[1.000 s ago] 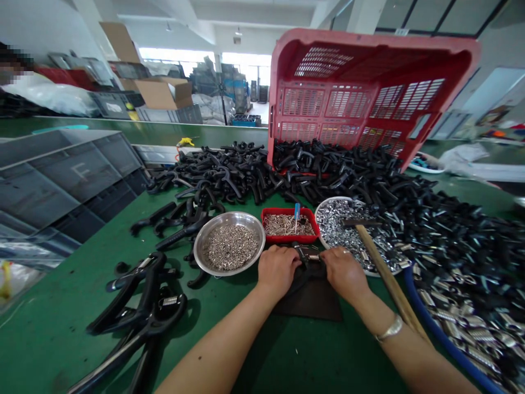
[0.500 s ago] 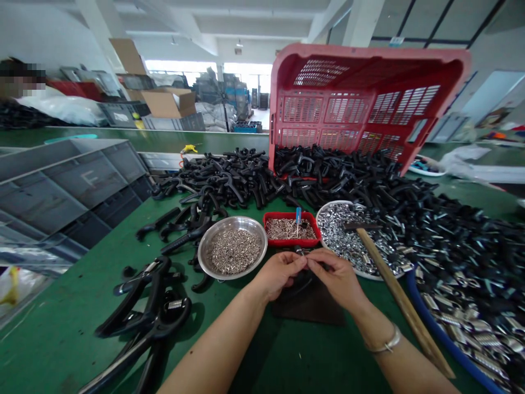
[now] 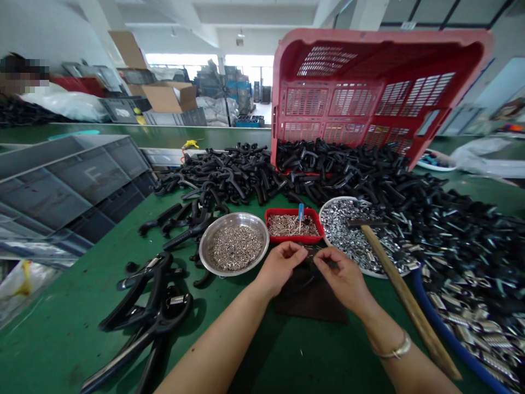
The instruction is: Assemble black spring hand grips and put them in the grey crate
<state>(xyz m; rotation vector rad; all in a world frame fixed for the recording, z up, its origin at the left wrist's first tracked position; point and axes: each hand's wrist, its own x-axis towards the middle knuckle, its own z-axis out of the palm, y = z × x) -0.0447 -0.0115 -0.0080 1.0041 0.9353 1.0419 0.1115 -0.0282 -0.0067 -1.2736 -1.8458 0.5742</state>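
My left hand [image 3: 283,267] and my right hand [image 3: 341,274] are close together over a dark mat [image 3: 314,307]. Thumb and forefinger are pinched on each hand, and whatever lies in either pinch is too small to make out. Below and between them is a black curved part [image 3: 298,282], mostly covered by the fingers. Just beyond is a red tray [image 3: 293,239] of small metal pins, with a blue-handled tool [image 3: 301,210] standing in it. On the left, a steel bowl [image 3: 206,257] holds small metal pieces.
A wooden-handled hammer [image 3: 404,290] lies across a white basin [image 3: 325,232] of shiny parts. Black clamps [image 3: 153,306] rest at the left, before grey crates [image 3: 82,191]. A red basket [image 3: 283,65] lies tipped behind heaped black parts. Springs fill a blue-rimmed container [image 3: 447,342] at right.
My two hands, which were touching at the fingertips, have moved slightly apart, with a small gap between them. The camera view has shifted a little.
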